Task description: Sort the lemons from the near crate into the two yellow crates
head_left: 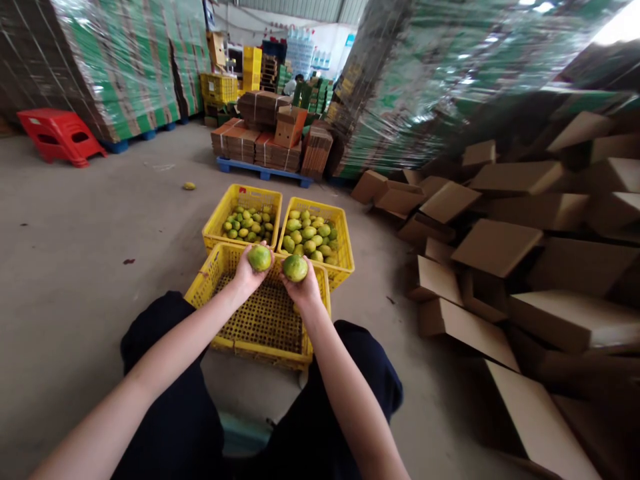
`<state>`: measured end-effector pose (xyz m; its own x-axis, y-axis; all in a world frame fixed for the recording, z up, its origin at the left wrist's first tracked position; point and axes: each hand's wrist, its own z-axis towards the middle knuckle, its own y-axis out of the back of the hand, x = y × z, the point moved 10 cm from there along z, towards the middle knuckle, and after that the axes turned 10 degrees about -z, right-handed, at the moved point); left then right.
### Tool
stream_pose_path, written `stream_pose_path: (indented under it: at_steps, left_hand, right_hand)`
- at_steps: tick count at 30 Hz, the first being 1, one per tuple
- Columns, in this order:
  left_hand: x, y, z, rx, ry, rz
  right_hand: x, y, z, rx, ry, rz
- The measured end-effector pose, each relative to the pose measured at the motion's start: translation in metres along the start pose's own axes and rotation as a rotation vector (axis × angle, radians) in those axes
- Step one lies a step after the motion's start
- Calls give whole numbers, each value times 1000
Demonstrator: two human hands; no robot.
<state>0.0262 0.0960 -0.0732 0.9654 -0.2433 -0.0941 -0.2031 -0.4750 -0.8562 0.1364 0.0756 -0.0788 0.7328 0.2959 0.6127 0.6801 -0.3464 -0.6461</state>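
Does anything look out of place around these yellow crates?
Yes: one yellowish fruit lies alone on the floor, left of the far yellow crates, outside any container. To the right, cardboard boxes lie tumbled at odd angles.

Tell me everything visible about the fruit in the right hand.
The fruit is roundish and mostly green with a yellowish tinge, its skin smooth-looking with a slight shine. It looks whole, though fine marks are too small to judge. It sits cupped in the right hand, whose fingers touch its sides; its underside is hidden. In this view it appears near the far side of the nearest yellow crate, apart from the left hand's fruit.
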Motion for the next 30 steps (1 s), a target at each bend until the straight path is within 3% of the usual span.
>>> stream_pose_path:
  at_steps: [5,11,17,22,30]
  left_hand:
    - [-1,10,4,-87,-28,-17]
    - [-5,7,1,-71,-40,8]
    - [18,2,-7,14,197,61]
    - [15,-8,-9,134,165,90]
    - [14,-3,-3,49,158,86]
  right_hand:
    - [-1,11,2,-122,-8,33]
    - [3,9,-7,-61,-22,37]
    - [0,8,-12,-22,-70,38]
    - [-2,10,-6,-24,-86,81]
    - [2,14,-4,-51,-60,75]
